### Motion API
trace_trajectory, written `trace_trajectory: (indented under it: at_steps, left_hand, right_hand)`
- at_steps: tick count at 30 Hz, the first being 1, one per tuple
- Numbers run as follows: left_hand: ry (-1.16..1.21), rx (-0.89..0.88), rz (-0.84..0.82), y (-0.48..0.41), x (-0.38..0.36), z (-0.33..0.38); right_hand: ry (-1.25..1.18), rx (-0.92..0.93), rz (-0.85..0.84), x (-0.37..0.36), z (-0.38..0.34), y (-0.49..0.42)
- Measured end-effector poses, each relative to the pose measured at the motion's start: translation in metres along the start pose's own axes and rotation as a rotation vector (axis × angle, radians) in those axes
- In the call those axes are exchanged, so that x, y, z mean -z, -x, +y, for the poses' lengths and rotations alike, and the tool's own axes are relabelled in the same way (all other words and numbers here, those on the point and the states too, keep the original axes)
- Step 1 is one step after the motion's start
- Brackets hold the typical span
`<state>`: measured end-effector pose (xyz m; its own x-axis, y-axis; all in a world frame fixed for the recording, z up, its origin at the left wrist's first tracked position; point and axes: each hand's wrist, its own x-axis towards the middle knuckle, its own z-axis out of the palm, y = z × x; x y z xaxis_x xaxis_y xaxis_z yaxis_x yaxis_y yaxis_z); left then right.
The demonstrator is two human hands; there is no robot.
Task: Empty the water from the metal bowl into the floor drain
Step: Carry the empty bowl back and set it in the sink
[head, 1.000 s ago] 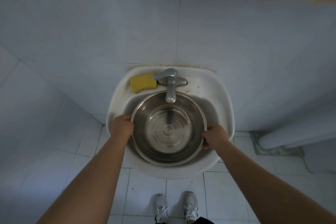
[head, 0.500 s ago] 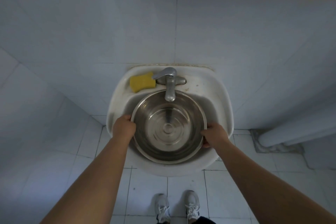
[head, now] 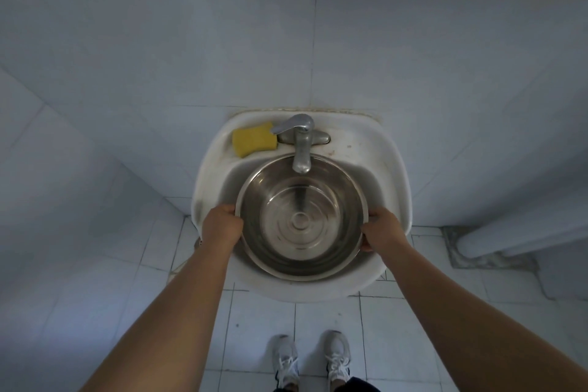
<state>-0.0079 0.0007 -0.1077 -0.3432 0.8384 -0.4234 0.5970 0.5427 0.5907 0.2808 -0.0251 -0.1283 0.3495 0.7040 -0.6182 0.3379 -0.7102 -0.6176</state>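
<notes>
Head view — I see my left hand (head: pixel 222 226) and right hand (head: pixel 383 229), arms outstretched, each closed on the metal bowl's (head: pixel 302 216) opposite rims — bowl level inside the sink (head: pixel 375 149).

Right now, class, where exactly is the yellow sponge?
In the head view, the yellow sponge lies on the back ledge of the white sink, left of the tap and behind the metal bowl.
</notes>
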Motion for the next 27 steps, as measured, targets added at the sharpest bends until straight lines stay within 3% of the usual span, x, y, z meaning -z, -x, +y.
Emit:
trace_trajectory:
  at_steps: [12,27]
  left_hand:
    - [0.151,0.201,-0.155,0.011,0.006,-0.007]
    - [0.109,0.140,-0.117,0.013,0.006,-0.009]
  right_hand:
    - [0.093,0.070,0.076,0.005,-0.018,-0.006]
    - [0.080,0.065,0.065,0.003,-0.019,0.006]
